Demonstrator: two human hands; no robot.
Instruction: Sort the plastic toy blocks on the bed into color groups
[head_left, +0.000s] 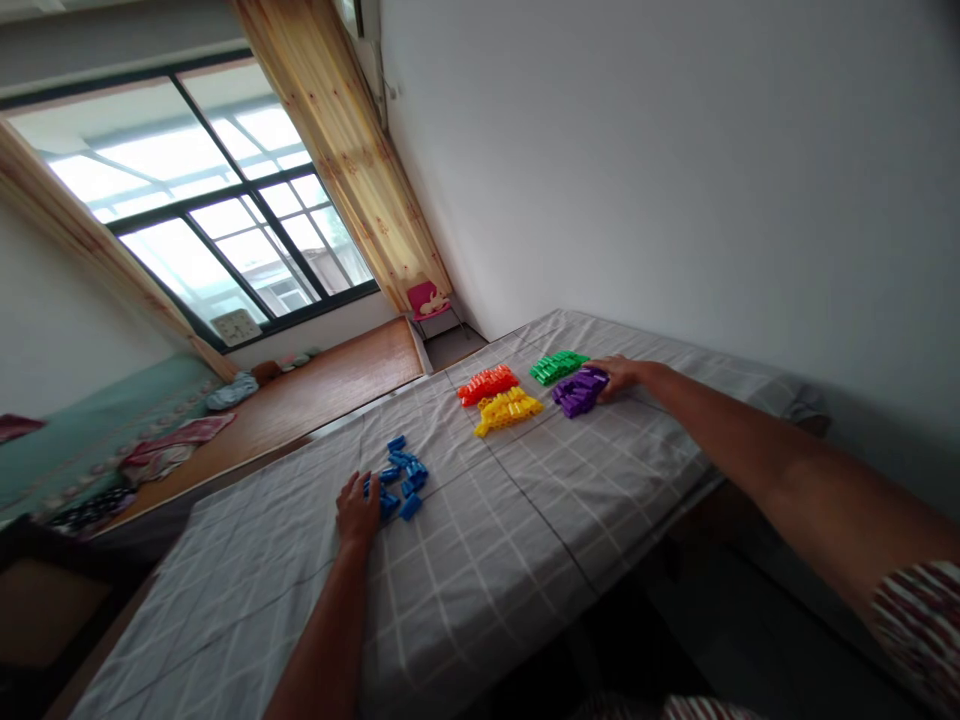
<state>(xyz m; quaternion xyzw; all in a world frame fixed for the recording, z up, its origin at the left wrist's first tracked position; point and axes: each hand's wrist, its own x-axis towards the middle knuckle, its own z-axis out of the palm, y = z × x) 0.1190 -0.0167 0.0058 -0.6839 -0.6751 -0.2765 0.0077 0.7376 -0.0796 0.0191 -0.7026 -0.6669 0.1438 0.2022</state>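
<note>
On the left of the table, my left hand [358,508] lies at the edge of a loose scatter of small blue plastic pieces [409,475]. Its fingers are apart and slightly bent, and a bit of blue shows between them. Farther off to the right, my right hand [618,376] has its fingers and thumb around the right end of a pile of purple plastic pieces [577,393]; the fingertips are partly hidden. Just behind the purple pile is a green group of pieces [556,367]. To its left are orange-red pieces [486,384], with yellow pieces [510,408] touching them in front.
A grey checked cloth [465,540] covers the table, with some creases. The white wall [675,180] runs along its far right side. Beyond the table are a wooden platform [322,390], a pink chair [427,300] and a window with yellow curtains [345,150].
</note>
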